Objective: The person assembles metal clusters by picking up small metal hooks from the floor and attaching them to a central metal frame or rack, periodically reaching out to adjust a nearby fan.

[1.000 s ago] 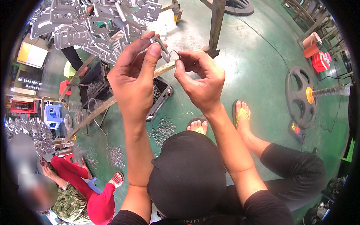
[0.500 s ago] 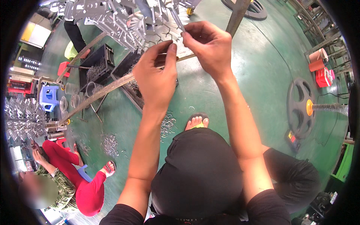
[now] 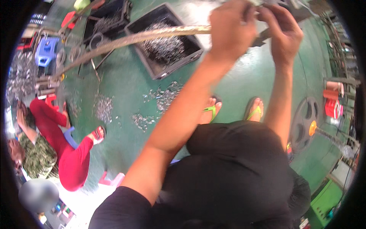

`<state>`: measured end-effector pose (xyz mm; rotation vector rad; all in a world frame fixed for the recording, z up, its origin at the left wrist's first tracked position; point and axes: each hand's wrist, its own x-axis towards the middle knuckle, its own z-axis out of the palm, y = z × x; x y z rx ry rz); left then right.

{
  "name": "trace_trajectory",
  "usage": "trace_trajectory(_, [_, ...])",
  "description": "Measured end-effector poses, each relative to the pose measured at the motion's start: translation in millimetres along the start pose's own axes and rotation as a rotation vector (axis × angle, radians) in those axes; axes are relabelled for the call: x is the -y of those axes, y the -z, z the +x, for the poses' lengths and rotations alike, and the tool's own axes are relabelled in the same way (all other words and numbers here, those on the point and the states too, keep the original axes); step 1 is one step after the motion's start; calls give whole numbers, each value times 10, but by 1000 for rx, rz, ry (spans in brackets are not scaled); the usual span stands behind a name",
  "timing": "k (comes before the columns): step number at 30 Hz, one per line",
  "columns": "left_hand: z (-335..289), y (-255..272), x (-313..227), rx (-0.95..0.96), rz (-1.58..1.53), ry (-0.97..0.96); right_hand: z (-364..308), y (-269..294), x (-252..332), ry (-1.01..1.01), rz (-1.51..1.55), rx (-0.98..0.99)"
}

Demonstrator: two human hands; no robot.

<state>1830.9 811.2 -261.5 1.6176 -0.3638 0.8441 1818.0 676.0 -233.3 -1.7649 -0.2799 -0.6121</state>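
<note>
My left hand is raised near the top of the view, closed with its fingers curled inward. Close beside it on the right, my right hand pinches thumb against fingers. Their fingertips almost meet; whatever they hold is too small and blurred to name. A dark grey flat piece shows just below the fingers, between the two hands. Left of my left hand, a long thin bar crosses the view and passes behind that hand.
Under the bar stands a black bin of small metal pieces. More pieces are scattered on the green floor. Another black bin stands further left. A person in red trousers sits at left. A dark spoked wheel base is at right.
The view has swung right, and both my hands now appear further right and higher. The hanging metal parts have left the view. The bin and my second foot have come into sight.
</note>
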Motion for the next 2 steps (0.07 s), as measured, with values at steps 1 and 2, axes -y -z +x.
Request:
trace_trajectory(1, [-23, -5, 50, -25, -11, 1, -76, -32, -56, -21, 22, -38])
trace_trajectory(2, [-88, 125, 135, -37, 16, 26, -214, 23, -245, -137, 186, -23])
